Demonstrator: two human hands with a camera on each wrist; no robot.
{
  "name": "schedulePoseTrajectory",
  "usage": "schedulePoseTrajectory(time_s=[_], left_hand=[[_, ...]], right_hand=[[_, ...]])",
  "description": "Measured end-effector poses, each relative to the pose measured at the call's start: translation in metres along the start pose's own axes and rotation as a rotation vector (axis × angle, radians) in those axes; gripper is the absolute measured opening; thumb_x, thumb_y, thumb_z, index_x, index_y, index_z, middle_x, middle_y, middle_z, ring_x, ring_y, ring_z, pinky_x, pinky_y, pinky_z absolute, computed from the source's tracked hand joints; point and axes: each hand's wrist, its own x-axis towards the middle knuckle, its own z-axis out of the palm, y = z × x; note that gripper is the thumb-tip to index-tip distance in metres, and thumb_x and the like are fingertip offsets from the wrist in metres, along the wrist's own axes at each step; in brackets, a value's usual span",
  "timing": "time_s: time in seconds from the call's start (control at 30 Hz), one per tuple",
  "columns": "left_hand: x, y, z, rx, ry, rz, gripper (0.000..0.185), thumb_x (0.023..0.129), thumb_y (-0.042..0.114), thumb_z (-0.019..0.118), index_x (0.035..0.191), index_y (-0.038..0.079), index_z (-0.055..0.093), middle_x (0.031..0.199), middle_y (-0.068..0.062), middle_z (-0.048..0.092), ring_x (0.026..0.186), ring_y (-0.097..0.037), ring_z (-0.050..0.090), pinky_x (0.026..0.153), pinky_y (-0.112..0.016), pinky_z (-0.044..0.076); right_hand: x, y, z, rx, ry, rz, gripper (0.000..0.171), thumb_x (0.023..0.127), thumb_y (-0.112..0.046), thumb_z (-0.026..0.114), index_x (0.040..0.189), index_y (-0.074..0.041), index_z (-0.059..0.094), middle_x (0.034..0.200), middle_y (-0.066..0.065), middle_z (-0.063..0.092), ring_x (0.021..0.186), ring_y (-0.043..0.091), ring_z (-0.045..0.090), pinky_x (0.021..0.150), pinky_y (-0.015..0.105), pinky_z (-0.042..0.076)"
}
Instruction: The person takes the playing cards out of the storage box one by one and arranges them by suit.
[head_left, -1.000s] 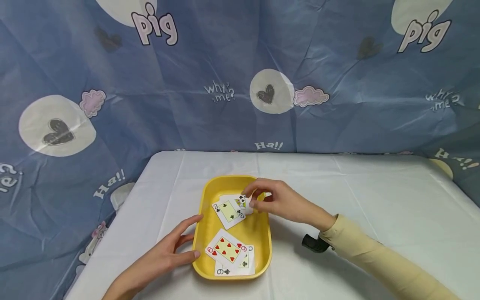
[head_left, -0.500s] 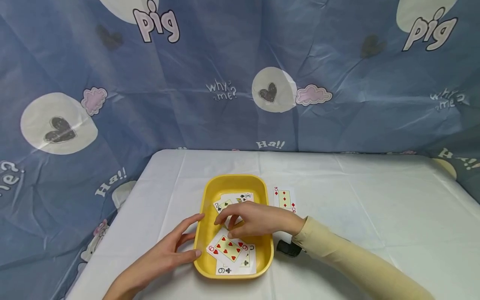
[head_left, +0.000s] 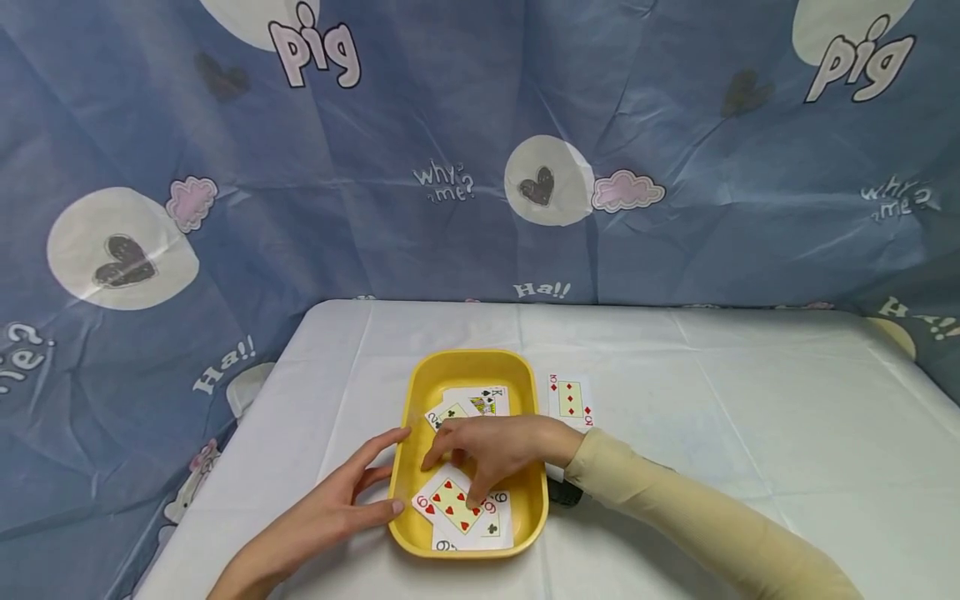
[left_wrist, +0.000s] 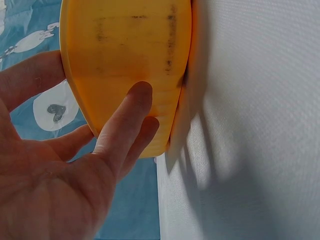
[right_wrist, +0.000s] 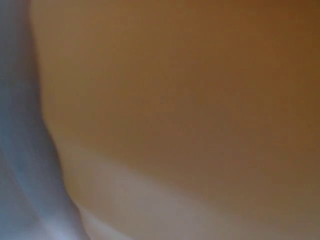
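Observation:
A yellow tray (head_left: pixel 468 360) stands on the white table, holding several playing cards. Toward its near end a hearts card (head_left: pixel 446 487) overlaps a clubs card (head_left: pixel 491 540). Farther back, a two of clubs (head_left: pixel 442 412) partly covers a king of spades (head_left: pixel 491 396). My right hand (head_left: pixel 491 450) reaches into the tray over the cards. Its thumb touches the hearts card and the forefinger is near that card's upper left edge, thumb and finger spread apart. Against the tray's left wall rest the extended fingers of my left hand (head_left: pixel 341 504); the left wrist view shows them on the tray's outer side (left_wrist: pixel 125 40).
A diamonds card (head_left: pixel 570 398) lies face up just right of the tray. Beneath the right wrist is a black object (head_left: pixel 564 492). A blue printed cloth (head_left: pixel 375 208) hangs behind the table. The right wrist view is blurred and fills with a tan surface.
My right hand has moved from the tray's far right edge, near the king, left and nearer to the hearts card. The diamonds card has come into sight. My left hand stays put.

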Motion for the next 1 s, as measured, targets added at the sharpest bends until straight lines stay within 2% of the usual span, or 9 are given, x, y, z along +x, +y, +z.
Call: schedulePoseTrajectory(time_s=[0.13, 0.3, 0.43, 0.53, 0.67, 0.8, 0.9, 1.0], left_hand=[[-0.001, -0.002, -0.001, 0.004, -0.01, 0.021, 0.077, 0.092, 0.024, 0.07, 0.155, 0.027, 0.026, 0.159, -0.013, 0.023, 0.14, -0.034, 0.034, 0.108, -0.058, 0.032], [-0.001, -0.002, 0.0, 0.0, -0.016, 0.026, 0.077, 0.093, 0.023, 0.07, 0.156, 0.026, 0.025, 0.158, -0.014, 0.025, 0.139, -0.034, 0.035, 0.107, -0.055, 0.034], [0.0, -0.002, 0.0, 0.001, -0.019, 0.032, 0.077, 0.093, 0.023, 0.07, 0.156, 0.025, 0.025, 0.157, -0.015, 0.027, 0.139, -0.034, 0.036, 0.107, -0.052, 0.036], [0.0, -0.002, 0.0, 0.003, -0.016, 0.041, 0.078, 0.092, 0.022, 0.07, 0.155, 0.025, 0.026, 0.156, -0.016, 0.029, 0.139, -0.034, 0.035, 0.107, -0.055, 0.033], [0.0, -0.002, 0.0, 0.003, -0.007, 0.039, 0.077, 0.092, 0.021, 0.071, 0.155, 0.028, 0.027, 0.155, -0.015, 0.031, 0.139, -0.034, 0.035, 0.108, -0.059, 0.029], [0.0, -0.001, 0.001, 0.004, 0.009, 0.019, 0.077, 0.091, 0.022, 0.072, 0.154, 0.03, 0.029, 0.156, -0.014, 0.031, 0.139, -0.035, 0.035, 0.107, -0.065, 0.026], [0.001, -0.001, 0.001, 0.006, 0.019, 0.005, 0.078, 0.09, 0.023, 0.073, 0.154, 0.03, 0.029, 0.157, -0.013, 0.028, 0.139, -0.036, 0.034, 0.106, -0.068, 0.025], [0.001, -0.002, 0.001, 0.003, 0.013, 0.009, 0.076, 0.091, 0.023, 0.072, 0.153, 0.029, 0.029, 0.158, -0.014, 0.027, 0.14, -0.037, 0.033, 0.106, -0.066, 0.027]], right_hand=[[0.003, 0.0, 0.002, -0.066, -0.008, -0.033, 0.058, 0.074, -0.023, 0.089, 0.126, -0.02, 0.066, 0.116, -0.009, 0.051, 0.091, 0.003, 0.051, 0.08, 0.012, 0.042], [0.004, 0.0, 0.003, -0.071, 0.003, -0.047, 0.053, 0.073, -0.023, 0.09, 0.12, -0.022, 0.066, 0.11, -0.009, 0.052, 0.087, 0.005, 0.049, 0.077, 0.013, 0.041], [0.002, 0.0, 0.004, -0.065, 0.061, -0.044, 0.054, 0.073, -0.02, 0.09, 0.119, -0.025, 0.061, 0.105, -0.012, 0.053, 0.09, 0.005, 0.047, 0.082, 0.016, 0.039], [0.0, 0.0, 0.004, -0.037, 0.13, -0.041, 0.05, 0.078, -0.014, 0.085, 0.118, -0.027, 0.058, 0.093, -0.011, 0.055, 0.083, 0.006, 0.048, 0.078, 0.018, 0.04], [-0.002, 0.0, 0.002, 0.055, 0.209, -0.043, 0.043, 0.087, -0.004, 0.073, 0.12, -0.028, 0.058, 0.093, -0.01, 0.057, 0.072, 0.007, 0.05, 0.068, 0.019, 0.043], [-0.004, 0.002, 0.0, 0.186, 0.287, -0.075, 0.042, 0.092, 0.003, 0.063, 0.122, -0.027, 0.061, 0.113, -0.014, 0.058, 0.081, 0.008, 0.055, 0.072, 0.021, 0.05], [-0.006, 0.003, -0.001, 0.276, 0.365, -0.124, 0.044, 0.091, 0.007, 0.06, 0.121, -0.025, 0.063, 0.117, -0.015, 0.059, 0.09, 0.01, 0.056, 0.079, 0.024, 0.052], [-0.009, 0.003, -0.001, 0.359, 0.471, -0.154, 0.044, 0.091, 0.009, 0.058, 0.119, -0.024, 0.064, 0.114, -0.013, 0.061, 0.092, 0.013, 0.057, 0.078, 0.028, 0.053]])
